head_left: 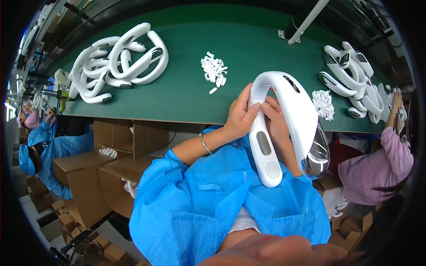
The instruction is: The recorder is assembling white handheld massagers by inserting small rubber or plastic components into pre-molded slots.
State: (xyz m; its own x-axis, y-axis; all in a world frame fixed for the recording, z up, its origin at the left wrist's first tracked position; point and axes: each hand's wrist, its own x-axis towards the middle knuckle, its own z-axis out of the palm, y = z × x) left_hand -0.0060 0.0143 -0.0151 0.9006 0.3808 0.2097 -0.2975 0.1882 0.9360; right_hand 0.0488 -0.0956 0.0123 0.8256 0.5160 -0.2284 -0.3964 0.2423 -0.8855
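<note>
A glossy white U-shaped neck device (288, 97) is held up before my chest, its curved middle toward the bench and both ends hanging toward me. One end bears a grey oval inset and a dotted grille; the other, wider end has a shiny chrome-like tip. My left hand (242, 113) is closed on the narrower arm near the bend, thumb pressed on its surface. My right hand (276, 119) grips the same arm from inside the U; the wide arm partly hides it. Small white plastic pieces (214, 69) lie loosely on the green bench (191, 95) beyond my hands.
More white U-shaped devices are heaped at the bench's left (117, 66) and right (355, 82). Another pile of small white pieces (324, 105) lies on the right. A cardboard box (84, 186) stands below left. Co-workers in blue (66, 150) and pink (372, 164) sit either side.
</note>
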